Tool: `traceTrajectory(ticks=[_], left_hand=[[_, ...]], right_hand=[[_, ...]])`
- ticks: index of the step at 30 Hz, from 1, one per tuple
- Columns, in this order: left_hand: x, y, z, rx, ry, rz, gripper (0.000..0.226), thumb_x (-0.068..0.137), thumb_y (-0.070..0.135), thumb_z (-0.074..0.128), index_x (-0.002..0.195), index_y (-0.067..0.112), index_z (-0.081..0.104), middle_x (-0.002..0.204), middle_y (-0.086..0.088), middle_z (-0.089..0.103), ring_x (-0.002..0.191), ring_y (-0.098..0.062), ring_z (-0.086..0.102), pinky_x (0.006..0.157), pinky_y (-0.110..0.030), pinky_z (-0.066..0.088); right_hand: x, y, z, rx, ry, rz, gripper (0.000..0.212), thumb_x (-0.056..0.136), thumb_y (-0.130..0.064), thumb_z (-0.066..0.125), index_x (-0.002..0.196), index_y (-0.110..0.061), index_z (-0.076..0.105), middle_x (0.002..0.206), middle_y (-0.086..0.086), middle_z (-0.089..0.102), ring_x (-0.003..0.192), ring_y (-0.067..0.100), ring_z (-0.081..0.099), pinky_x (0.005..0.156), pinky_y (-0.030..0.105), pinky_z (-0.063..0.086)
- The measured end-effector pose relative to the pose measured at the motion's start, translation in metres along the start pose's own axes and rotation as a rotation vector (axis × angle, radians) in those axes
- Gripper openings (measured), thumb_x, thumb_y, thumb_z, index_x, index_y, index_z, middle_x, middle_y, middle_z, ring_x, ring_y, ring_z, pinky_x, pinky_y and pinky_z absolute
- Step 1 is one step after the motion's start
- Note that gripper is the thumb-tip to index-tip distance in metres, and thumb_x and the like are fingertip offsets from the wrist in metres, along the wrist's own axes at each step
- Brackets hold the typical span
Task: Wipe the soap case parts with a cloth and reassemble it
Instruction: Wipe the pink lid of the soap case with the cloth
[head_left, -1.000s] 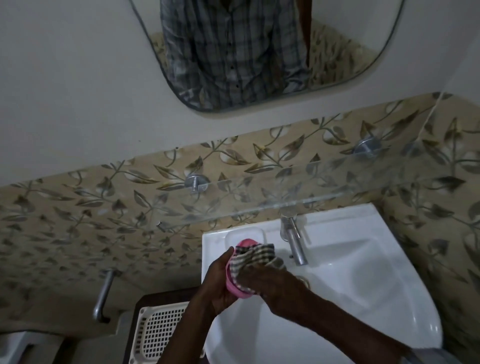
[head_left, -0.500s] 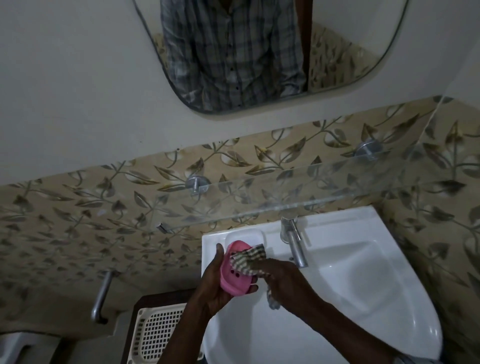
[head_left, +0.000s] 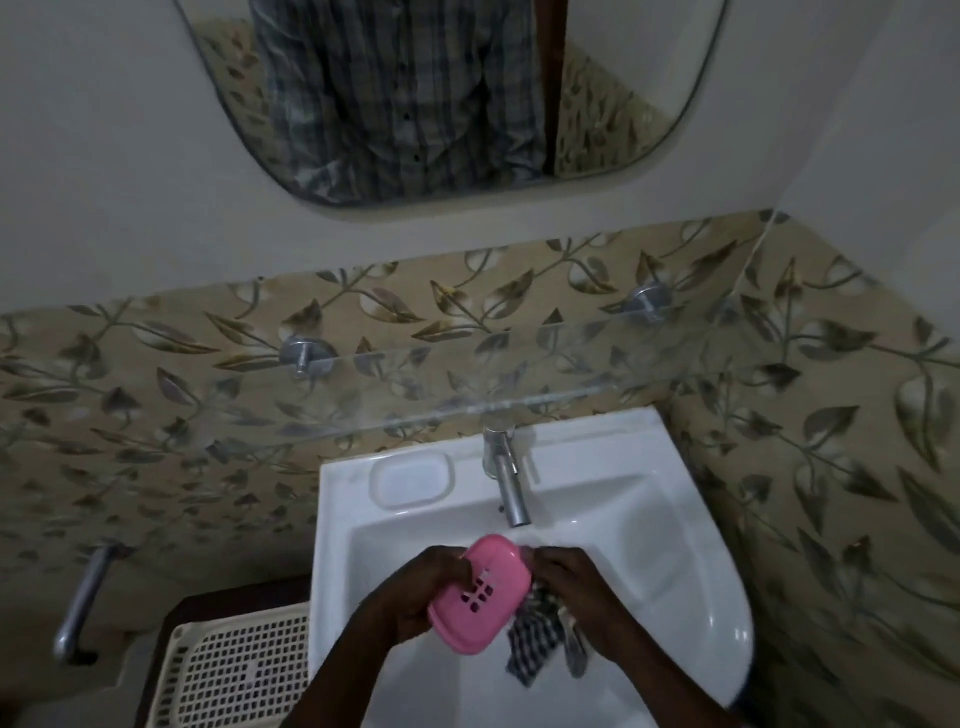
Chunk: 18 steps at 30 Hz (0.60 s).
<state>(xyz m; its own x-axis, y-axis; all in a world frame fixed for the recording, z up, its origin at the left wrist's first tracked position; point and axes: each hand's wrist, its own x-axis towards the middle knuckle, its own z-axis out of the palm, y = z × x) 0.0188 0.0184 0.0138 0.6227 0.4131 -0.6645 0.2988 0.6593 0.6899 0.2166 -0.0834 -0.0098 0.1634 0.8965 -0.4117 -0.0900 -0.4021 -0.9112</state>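
Above the white sink (head_left: 691, 587) I hold a pink soap case part (head_left: 480, 592) with several drain holes in its face. My left hand (head_left: 415, 597) grips its left edge, fingers curled round it. My right hand (head_left: 582, 597) is at the part's right end and holds a checked cloth (head_left: 540, 636), which hangs down below the hand. The cloth lies behind and to the right of the pink part. No other case part is visible.
A chrome tap (head_left: 506, 478) stands at the sink's back, with a moulded soap recess (head_left: 410, 478) to its left. A glass shelf (head_left: 467, 384) juts out above. A cream perforated basket (head_left: 234, 670) sits left of the sink; a metal handle (head_left: 83, 603) farther left.
Both hands have come down and toward me from the sink's back rim to over the bowl. The cloth has come off the pink part's face and now hangs beside it.
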Motion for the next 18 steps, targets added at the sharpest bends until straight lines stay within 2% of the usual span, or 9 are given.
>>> traceTrajectory(ticks=[3,5,6,8,11,15,16,18], left_hand=[[0.016,0.0,0.011,-0.007,0.011,-0.091,0.04,0.065,0.015,0.074,0.098,-0.007,0.069,0.095,-0.026,0.074,0.08,-0.032,0.072,0.073,-0.036,0.059],[0.02,-0.004,0.014,-0.061,0.086,-0.159,0.057,0.078,0.042,0.079,0.109,-0.005,0.068,0.102,-0.026,0.073,0.087,-0.036,0.073,0.079,-0.047,0.061],[0.021,-0.008,0.011,-0.061,0.144,-0.201,0.069,0.079,0.056,0.076,0.114,-0.003,0.066,0.103,-0.025,0.072,0.088,-0.037,0.074,0.079,-0.051,0.061],[0.02,-0.017,0.003,-0.095,0.246,-0.245,0.083,0.073,0.068,0.074,0.12,0.0,0.062,0.104,-0.025,0.067,0.087,-0.04,0.074,0.074,-0.054,0.062],[0.014,-0.029,-0.007,-0.16,0.298,-0.242,0.084,0.069,0.064,0.078,0.123,0.003,0.059,0.107,-0.027,0.065,0.095,-0.047,0.074,0.074,-0.055,0.061],[0.01,-0.03,-0.01,-0.146,0.343,-0.198,0.079,0.071,0.059,0.08,0.123,0.005,0.058,0.112,-0.027,0.066,0.099,-0.047,0.072,0.082,-0.06,0.06],[0.01,-0.029,-0.009,-0.147,0.343,-0.183,0.076,0.072,0.059,0.079,0.124,0.006,0.059,0.114,-0.027,0.066,0.097,-0.046,0.073,0.083,-0.061,0.06],[0.01,-0.024,-0.008,-0.156,0.335,-0.153,0.072,0.075,0.058,0.078,0.123,0.008,0.059,0.119,-0.028,0.065,0.098,-0.044,0.073,0.084,-0.06,0.06]], right_hand=[[0.003,0.012,-0.017,-0.024,0.048,0.018,0.034,0.088,-0.026,0.072,0.056,-0.02,0.061,0.058,-0.003,0.053,0.06,0.012,0.05,0.058,0.024,0.037],[0.01,0.018,-0.037,-0.077,0.165,0.034,0.042,0.086,-0.025,0.074,0.05,-0.021,0.053,0.053,-0.004,0.044,0.055,0.011,0.043,0.059,0.027,0.031],[0.014,0.019,-0.049,-0.091,0.252,0.052,0.044,0.086,-0.021,0.074,0.048,-0.02,0.053,0.052,-0.002,0.044,0.055,0.012,0.043,0.06,0.029,0.031],[0.024,0.018,-0.074,-0.042,0.434,0.079,0.049,0.087,-0.018,0.073,0.045,-0.021,0.048,0.049,0.0,0.042,0.054,0.014,0.04,0.06,0.033,0.03],[0.043,0.003,-0.098,-0.071,0.598,0.007,0.056,0.09,-0.026,0.07,0.043,-0.021,0.04,0.045,-0.002,0.038,0.05,0.015,0.038,0.056,0.032,0.029],[0.078,-0.027,-0.103,-0.251,0.656,-0.02,0.057,0.094,-0.031,0.065,0.044,-0.019,0.04,0.044,0.0,0.044,0.05,0.021,0.047,0.05,0.032,0.031],[0.085,-0.032,-0.101,-0.294,0.65,-0.018,0.056,0.095,-0.032,0.063,0.045,-0.018,0.043,0.046,0.003,0.047,0.054,0.023,0.051,0.052,0.033,0.032],[0.093,-0.04,-0.096,-0.385,0.643,-0.003,0.05,0.097,-0.035,0.06,0.056,-0.007,0.061,0.062,0.014,0.065,0.069,0.031,0.063,0.061,0.033,0.037]])
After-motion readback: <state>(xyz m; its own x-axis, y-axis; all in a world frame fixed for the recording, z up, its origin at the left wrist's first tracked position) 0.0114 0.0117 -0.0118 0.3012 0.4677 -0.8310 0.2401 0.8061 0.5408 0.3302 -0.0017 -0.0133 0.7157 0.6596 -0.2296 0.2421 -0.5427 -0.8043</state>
